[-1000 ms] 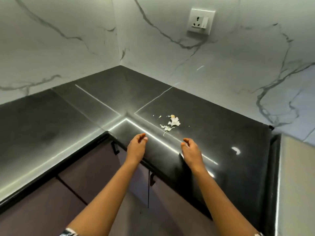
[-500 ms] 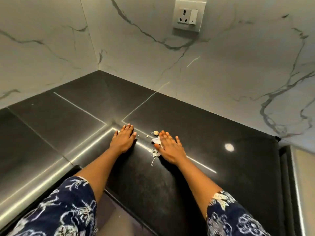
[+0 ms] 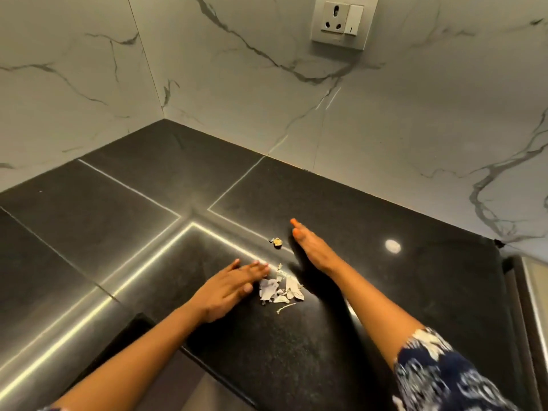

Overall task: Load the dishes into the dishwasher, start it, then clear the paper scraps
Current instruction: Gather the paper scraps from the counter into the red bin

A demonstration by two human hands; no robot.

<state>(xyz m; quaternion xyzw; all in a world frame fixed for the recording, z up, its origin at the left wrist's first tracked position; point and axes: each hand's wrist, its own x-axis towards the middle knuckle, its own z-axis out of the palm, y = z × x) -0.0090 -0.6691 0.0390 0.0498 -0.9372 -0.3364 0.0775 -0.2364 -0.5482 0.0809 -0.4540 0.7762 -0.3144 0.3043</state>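
Paper scraps (image 3: 280, 289) on the dark tabletop (image 3: 385, 307). I judged this to be the last step of the task, and no dishwasher was in view.

Half a second earlier both my palms had lain flat, the right one over the scraps. By this moment the scraps had been drawn into one small heap near the front edge of the tabletop, between my arms. A thin curl of paper (image 3: 285, 307) lay just on its near side. One yellowish scrap (image 3: 277, 242) had been left behind, farther toward the back wall.

My right fingers (image 3: 298, 232) had gone out beyond the heap. They were straight and together, the hand turned on its edge just right of that stray scrap, holding nothing and somewhat blurred. My left fingers (image 3: 252, 269) lay straight and flat on the tabletop, tips at the left side of the heap, gripping nothing.

I read this as a sweep half done: the stray scrap still had to join the heap before anything could be lifted away.
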